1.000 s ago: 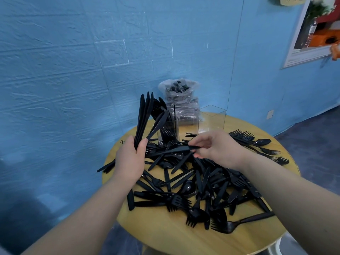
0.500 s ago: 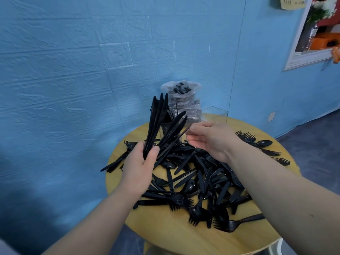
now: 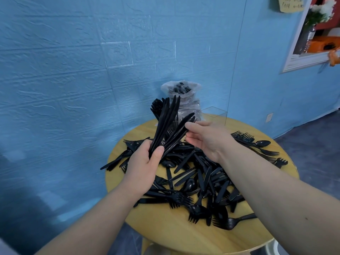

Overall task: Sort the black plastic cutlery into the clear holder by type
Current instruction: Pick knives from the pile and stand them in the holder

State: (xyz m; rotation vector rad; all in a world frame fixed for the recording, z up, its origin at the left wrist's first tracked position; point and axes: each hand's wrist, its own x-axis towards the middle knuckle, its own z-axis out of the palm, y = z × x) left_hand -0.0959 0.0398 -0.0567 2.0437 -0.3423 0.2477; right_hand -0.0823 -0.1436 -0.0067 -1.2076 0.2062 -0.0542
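1. Left hand [image 3: 142,163]: grip closed round a bundle of knives [image 3: 168,126], thumb pressed across the handles; blades fan upward and away, tilted to the right.
2. Right hand [image 3: 207,139]: grip spread, fingers loosely curved, holding nothing; fingertips [image 3: 189,125] touch or nearly touch the rightmost blades of the bundle, which one cannot be told.
3. Pile [image 3: 198,181]: loose black forks, spoons and knives, heaped and crossed over the middle of the desk, beneath both hands.
4. Outliers: several forks and one spoon [image 3: 262,143] lying at the right edge; a few pieces [image 3: 117,161] overhanging the left edge.
5. Holder [image 3: 214,115]: clear, at the far side of the desk, behind the hands; right compartment shows nothing inside; left part hidden by the bundle, black handles [image 3: 156,105] rising there.
6. Bag [image 3: 181,92]: clear plastic, packed with black cutlery, upright behind the holder, against the wall [image 3: 73,80].
7. Desk [image 3: 176,234]: round, yellow wood.
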